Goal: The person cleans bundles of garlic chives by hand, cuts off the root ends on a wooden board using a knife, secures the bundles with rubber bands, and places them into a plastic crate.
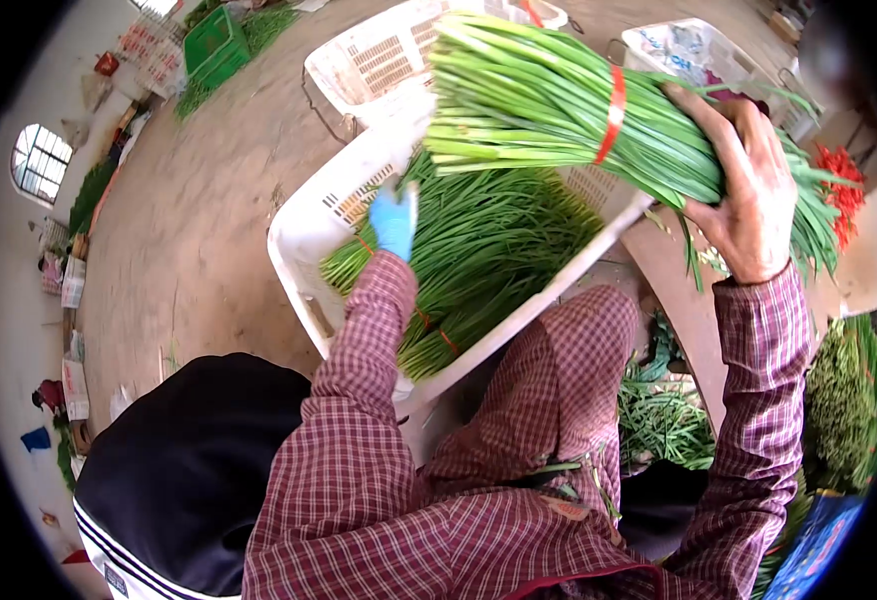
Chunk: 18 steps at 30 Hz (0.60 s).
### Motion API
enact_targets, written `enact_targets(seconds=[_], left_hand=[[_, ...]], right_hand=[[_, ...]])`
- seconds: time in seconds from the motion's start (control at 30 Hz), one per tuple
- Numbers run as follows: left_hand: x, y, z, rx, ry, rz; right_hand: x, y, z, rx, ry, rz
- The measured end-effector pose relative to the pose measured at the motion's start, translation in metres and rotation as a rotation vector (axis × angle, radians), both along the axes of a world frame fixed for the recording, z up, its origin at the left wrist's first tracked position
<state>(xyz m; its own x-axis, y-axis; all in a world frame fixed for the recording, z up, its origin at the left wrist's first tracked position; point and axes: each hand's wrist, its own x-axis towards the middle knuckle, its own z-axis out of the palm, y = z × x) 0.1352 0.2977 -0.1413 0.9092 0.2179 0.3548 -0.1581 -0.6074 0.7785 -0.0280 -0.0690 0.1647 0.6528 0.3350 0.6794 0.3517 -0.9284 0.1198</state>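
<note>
My right hand (744,185), bare, is wrapped round the leafy part of a large green bundle (529,100). A red band (614,115) circles the bundle, which hangs above the right side of a white crate (299,225). My left hand (394,222), in a blue glove, is over the crate's left part, near the greens; its fingers are partly hidden and I cannot make out whether they hold anything. Inside the crate lie more green bundles (489,230), some with red bands.
Behind stand another white crate (369,65) and a white basket (689,45). A green crate (214,45) is at the back left. Red bands (841,190) lie at the right edge. A black cloth-covered thing (199,460) is at lower left, loose greens (664,425) at lower right.
</note>
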Motion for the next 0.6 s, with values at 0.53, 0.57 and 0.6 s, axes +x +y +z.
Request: enact_targets(seconds=[0.53,0.57,0.6], left_hand=[[-0.017,0.112,-0.123,0.883,0.283,0.412],[-0.022,0.102,-0.111,0.861,0.332,0.424],[-0.028,0.092,-0.099,0.84,0.381,0.436]], right_hand=[[0.182,0.145,-0.116,-0.078,0.172,0.499],[0.185,0.154,-0.116,-0.084,0.236,0.496],[0.19,0.165,-0.121,-0.079,0.235,0.513]])
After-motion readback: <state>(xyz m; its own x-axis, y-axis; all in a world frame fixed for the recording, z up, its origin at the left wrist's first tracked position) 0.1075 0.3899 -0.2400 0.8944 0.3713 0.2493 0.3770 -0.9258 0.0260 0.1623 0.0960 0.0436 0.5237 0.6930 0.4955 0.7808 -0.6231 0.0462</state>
